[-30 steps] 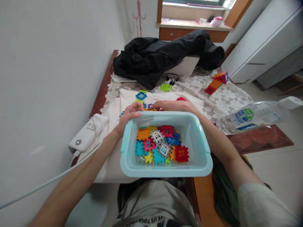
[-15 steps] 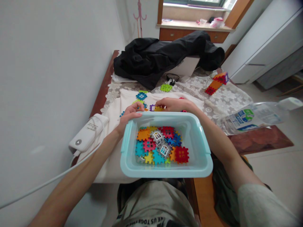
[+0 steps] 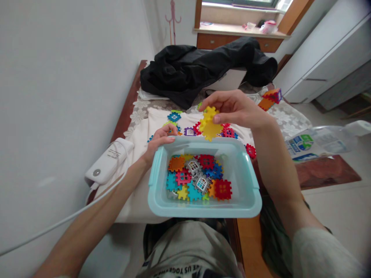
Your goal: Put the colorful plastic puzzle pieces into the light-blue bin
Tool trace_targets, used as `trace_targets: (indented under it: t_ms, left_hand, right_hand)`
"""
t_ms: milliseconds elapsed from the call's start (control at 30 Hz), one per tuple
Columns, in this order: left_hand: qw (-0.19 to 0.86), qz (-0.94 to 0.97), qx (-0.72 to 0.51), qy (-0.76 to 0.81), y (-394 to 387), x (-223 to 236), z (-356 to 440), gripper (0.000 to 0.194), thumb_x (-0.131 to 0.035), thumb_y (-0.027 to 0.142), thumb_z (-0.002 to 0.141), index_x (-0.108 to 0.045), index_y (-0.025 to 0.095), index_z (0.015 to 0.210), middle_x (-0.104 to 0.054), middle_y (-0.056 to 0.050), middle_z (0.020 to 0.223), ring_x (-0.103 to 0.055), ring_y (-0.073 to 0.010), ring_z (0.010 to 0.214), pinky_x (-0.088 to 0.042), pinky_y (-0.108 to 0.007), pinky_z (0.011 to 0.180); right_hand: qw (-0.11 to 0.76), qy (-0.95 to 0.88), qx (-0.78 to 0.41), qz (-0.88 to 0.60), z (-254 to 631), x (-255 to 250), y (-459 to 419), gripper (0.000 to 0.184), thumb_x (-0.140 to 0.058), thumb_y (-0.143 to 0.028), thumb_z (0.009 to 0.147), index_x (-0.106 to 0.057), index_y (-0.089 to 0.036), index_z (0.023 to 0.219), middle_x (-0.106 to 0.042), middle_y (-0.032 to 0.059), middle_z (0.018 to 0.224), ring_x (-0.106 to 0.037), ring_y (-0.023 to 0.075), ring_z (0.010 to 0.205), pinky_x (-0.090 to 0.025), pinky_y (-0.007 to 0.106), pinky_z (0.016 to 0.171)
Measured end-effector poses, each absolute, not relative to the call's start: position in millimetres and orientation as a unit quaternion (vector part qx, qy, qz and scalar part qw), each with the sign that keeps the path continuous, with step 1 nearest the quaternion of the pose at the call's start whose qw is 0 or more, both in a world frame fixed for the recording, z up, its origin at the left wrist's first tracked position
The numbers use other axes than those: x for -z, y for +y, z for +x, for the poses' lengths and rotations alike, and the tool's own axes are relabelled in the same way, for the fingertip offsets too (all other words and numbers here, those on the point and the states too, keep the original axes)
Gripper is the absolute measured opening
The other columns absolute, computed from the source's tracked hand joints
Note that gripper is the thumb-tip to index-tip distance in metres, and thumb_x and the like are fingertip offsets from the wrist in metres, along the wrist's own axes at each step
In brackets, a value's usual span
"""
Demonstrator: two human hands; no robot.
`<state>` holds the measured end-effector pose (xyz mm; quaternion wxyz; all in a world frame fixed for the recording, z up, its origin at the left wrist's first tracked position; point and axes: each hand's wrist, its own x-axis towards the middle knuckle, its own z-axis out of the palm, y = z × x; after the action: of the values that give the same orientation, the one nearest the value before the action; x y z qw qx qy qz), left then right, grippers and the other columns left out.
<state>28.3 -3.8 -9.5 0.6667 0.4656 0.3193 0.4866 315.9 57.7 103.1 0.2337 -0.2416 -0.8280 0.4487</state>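
Between thumb and fingers, my right hand point(image 3: 236, 110) pinches yellow building tiles point(image 3: 211, 124) with notched edges, held up above the far rim of a light blue plastic basin point(image 3: 246, 197). My left hand point(image 3: 162, 139) grips the basin's far left corner, thumb on the rim. Inside the basin lie several interlocking tiles, among them a red tile point(image 3: 223, 189), an orange tile point(image 3: 176, 164) and a grey window tile point(image 3: 201, 182). Beyond the basin, more tiles lie on white cloth, including a blue tile point(image 3: 174, 116) and a purple tile point(image 3: 189, 131).
A white power strip point(image 3: 108, 162) with a cable sits at the left by the wall. Black cloth point(image 3: 185, 73) is heaped at the back. To the right are a clear plastic bottle point(image 3: 319, 143) and an orange and red tile structure point(image 3: 271, 99).
My right hand has risen from the cloth behind the basin, lifting the yellow tiles into view. My left hand has stayed on the basin's rim.
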Motion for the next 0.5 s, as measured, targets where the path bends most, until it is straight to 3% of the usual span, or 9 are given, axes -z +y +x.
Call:
trace_targets:
  t_ms: [100,233,300,400,500]
  left_hand:
    - [0.663,0.467,-0.491,0.318,-3.6,9.8,28.5,0.031,-0.085,0.031,0.069,-0.066,0.020,0.090,-0.064,0.002,0.071,-0.055,-0.0114,0.053,-0.040,-0.022,0.050]
    - [0.668,0.465,-0.488,0.315,-2.7,11.7,27.5,0.030,-0.085,0.031,0.070,-0.066,0.020,0.091,-0.066,0.002,0.070,-0.055,-0.0125,0.054,-0.041,-0.023,0.051]
    - [0.670,0.463,-0.486,0.316,-2.3,12.0,27.0,0.030,-0.086,0.032,0.070,-0.067,0.020,0.091,-0.067,0.001,0.071,-0.056,-0.0129,0.055,-0.042,-0.024,0.052]
    - [0.670,0.461,-0.487,0.319,-2.3,11.3,27.0,0.031,-0.086,0.031,0.069,-0.066,0.020,0.090,-0.067,0.001,0.072,-0.057,-0.0128,0.055,-0.042,-0.023,0.052]
    - [0.676,0.455,-0.484,0.320,-2.8,10.7,27.7,0.032,-0.086,0.031,0.068,-0.065,0.020,0.090,-0.066,0.002,0.070,-0.056,-0.0130,0.054,-0.041,-0.023,0.051]
  right_hand:
    - [0.158,-0.853,-0.457,-0.196,313.7,-111.7,47.2,0.064,-0.073,-0.074,0.095,-0.076,-0.020,0.130,-0.080,0.0082,0.109,-0.073,0.0220,0.098,-0.058,0.032,0.084]
    - [0.168,-0.868,-0.407,-0.231,306.2,-84.4,68.1,0.049,-0.063,-0.063,0.105,-0.077,-0.024,0.131,-0.081,0.0090,0.121,-0.074,0.0235,0.108,-0.060,0.034,0.093]
    - [0.165,-0.878,-0.358,-0.270,301.2,-61.9,83.7,0.049,-0.070,-0.056,0.102,-0.073,-0.025,0.140,-0.076,0.0110,0.140,-0.071,0.0264,0.121,-0.060,0.037,0.100]
    - [0.097,-0.895,-0.298,-0.317,294.3,-32.7,97.5,0.064,-0.081,-0.042,0.094,-0.065,-0.025,0.153,-0.061,0.0133,0.163,-0.060,0.0317,0.146,-0.052,0.045,0.120]
    - [0.012,-0.901,-0.314,-0.300,290.4,-14.1,97.5,0.057,-0.080,-0.030,0.094,-0.068,-0.023,0.149,-0.065,0.0122,0.160,-0.061,0.0319,0.145,-0.049,0.046,0.123]
